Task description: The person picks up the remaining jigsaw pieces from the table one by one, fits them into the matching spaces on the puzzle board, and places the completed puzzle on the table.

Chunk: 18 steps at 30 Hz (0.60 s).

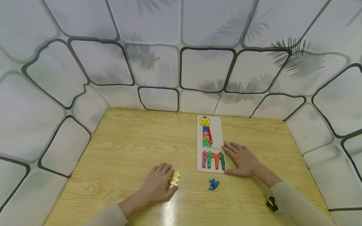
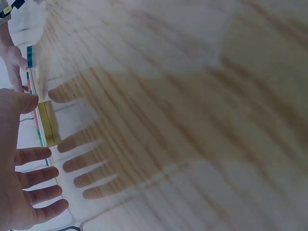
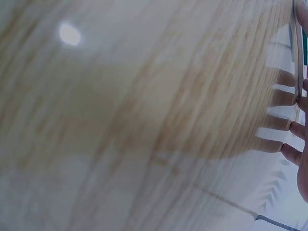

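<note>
My left hand [image 1: 157, 184] hovers low or rests beside a yellow puzzle piece [image 1: 176, 178], fingers extended and thumb apart. In the left wrist view the yellow piece lies between the thumb and the fingers, not pinched. A white giraffe puzzle board [image 1: 216, 128] lies upright to my view, right of centre. My right hand [image 1: 244, 160] touches the board's right edge with spread fingers. Set in the board are a yellow giraffe head [image 1: 205, 121], neck pieces, a red mane piece [image 1: 210, 135] and several leg pieces [image 1: 216, 160]. A blue puzzle piece [image 1: 213, 184] lies loose below the board.
The wooden table [image 1: 135, 138] ends at a pale wall with a stone pattern [image 1: 207, 69] at the back and sides. A dark object [image 1: 272, 204] sits at the right sleeve.
</note>
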### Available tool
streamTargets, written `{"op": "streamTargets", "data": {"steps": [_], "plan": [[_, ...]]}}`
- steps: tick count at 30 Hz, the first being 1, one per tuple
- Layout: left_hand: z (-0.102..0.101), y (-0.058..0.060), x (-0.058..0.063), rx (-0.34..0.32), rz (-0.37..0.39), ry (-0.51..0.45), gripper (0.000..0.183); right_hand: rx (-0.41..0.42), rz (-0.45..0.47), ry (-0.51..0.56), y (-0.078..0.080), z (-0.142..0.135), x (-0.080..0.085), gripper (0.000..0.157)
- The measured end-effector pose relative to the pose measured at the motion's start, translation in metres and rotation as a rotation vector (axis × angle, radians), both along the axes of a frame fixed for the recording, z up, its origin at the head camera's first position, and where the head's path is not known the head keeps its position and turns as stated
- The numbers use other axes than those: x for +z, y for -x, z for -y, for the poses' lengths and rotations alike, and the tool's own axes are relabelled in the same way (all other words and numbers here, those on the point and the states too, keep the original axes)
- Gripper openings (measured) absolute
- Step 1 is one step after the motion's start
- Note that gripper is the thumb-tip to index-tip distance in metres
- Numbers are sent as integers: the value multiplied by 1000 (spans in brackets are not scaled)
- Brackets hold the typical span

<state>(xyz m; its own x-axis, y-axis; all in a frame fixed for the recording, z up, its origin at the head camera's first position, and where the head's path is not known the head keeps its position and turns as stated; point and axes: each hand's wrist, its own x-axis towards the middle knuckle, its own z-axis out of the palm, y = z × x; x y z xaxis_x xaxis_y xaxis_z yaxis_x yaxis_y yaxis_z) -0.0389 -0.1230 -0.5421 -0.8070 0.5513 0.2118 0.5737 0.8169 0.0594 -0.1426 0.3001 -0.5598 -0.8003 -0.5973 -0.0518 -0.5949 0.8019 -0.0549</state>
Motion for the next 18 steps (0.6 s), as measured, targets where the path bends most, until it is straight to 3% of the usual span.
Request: {"op": "streamTargets", "data": {"steps": [18], "plan": [[0, 2, -4, -28, 16, 4, 57, 0, -4, 6, -2, 0, 1, 111]]}}
